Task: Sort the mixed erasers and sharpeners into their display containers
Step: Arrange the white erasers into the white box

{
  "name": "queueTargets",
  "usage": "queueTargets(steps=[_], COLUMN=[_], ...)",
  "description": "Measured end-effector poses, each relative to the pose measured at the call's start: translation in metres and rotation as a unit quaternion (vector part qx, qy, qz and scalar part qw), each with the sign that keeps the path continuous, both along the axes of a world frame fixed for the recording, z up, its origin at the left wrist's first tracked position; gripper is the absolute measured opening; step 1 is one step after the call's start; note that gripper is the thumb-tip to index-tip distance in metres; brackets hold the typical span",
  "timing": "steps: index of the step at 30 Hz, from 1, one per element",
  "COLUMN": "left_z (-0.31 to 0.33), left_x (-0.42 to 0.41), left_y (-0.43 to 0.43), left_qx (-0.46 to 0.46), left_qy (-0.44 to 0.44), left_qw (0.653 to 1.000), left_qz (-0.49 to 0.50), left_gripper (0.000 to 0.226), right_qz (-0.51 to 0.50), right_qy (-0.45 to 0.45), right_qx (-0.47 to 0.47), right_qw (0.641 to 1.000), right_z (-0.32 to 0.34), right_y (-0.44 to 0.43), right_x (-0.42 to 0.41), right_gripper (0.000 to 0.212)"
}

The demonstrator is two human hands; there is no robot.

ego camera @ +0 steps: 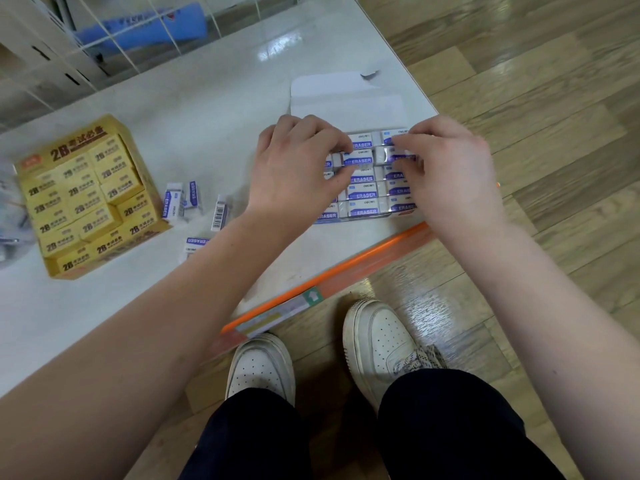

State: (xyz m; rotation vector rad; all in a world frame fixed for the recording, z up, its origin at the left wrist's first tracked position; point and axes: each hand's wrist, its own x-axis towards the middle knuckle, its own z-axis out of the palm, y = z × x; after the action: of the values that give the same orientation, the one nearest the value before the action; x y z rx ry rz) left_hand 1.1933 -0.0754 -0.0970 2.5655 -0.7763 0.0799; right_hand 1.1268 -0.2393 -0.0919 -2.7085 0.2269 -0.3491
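Note:
A white display box (346, 95) with its lid folded back lies near the table's right edge, filled with rows of white erasers in blue ERASER sleeves (362, 194). Both hands hover over it. My left hand (298, 168) has its fingers curled down onto an eraser (358, 159) in the second row. My right hand (450, 168) pinches another eraser (394, 155) beside it in the right column. Several loose blue-sleeved erasers (173, 199) lie on the table to the left.
A yellow display box (114, 128) packed with 2B erasers stands at the left. A clear plastic bag (8, 216) shows at the far left edge. A wire basket with a blue packet (145, 26) stands behind. The orange table edge (346, 271) runs above my white shoes.

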Motion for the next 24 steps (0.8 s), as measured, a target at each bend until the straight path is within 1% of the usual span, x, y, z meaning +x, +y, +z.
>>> queueTargets(steps=[4, 8, 12, 16, 19, 22, 24], left_z=[-0.004, -0.005, -0.004, -0.002, -0.003, 0.0, 0.003], left_x=[0.0, 0.0, 0.0, 0.002, 0.004, 0.007, 0.008], left_y=[0.009, 0.011, 0.01, 0.011, 0.011, 0.014, 0.017], left_qx=[-0.016, -0.033, -0.017, -0.026, -0.032, -0.046, -0.048], left_qy=[-0.011, -0.014, -0.006, 0.016, 0.025, 0.036, 0.047], left_qw=[1.0, 0.999, 0.999, 0.998, 0.998, 0.998, 0.998], left_qz=[0.006, 0.026, 0.038, 0.053, 0.044, 0.026, 0.018], left_gripper=[0.023, 0.02, 0.025, 0.031, 0.032, 0.036, 0.037], right_qz=[-0.028, -0.031, -0.027, -0.026, -0.016, -0.017, -0.024], right_qy=[-0.01, -0.022, -0.037, -0.049, -0.068, -0.047, -0.045], right_qx=[0.037, 0.045, 0.057, 0.044, 0.012, -0.021, -0.023], right_qw=[0.999, 0.998, 0.997, 0.998, 0.998, 0.999, 0.998], right_z=[-0.001, -0.004, -0.007, -0.008, -0.009, -0.012, -0.011], right_y=[-0.001, 0.0, -0.001, 0.001, 0.004, 0.008, 0.013], right_x=[0.0, 0.003, 0.002, 0.002, 0.0, -0.004, -0.005], right_gripper=[0.014, 0.013, 0.013, 0.013, 0.018, 0.027, 0.027])
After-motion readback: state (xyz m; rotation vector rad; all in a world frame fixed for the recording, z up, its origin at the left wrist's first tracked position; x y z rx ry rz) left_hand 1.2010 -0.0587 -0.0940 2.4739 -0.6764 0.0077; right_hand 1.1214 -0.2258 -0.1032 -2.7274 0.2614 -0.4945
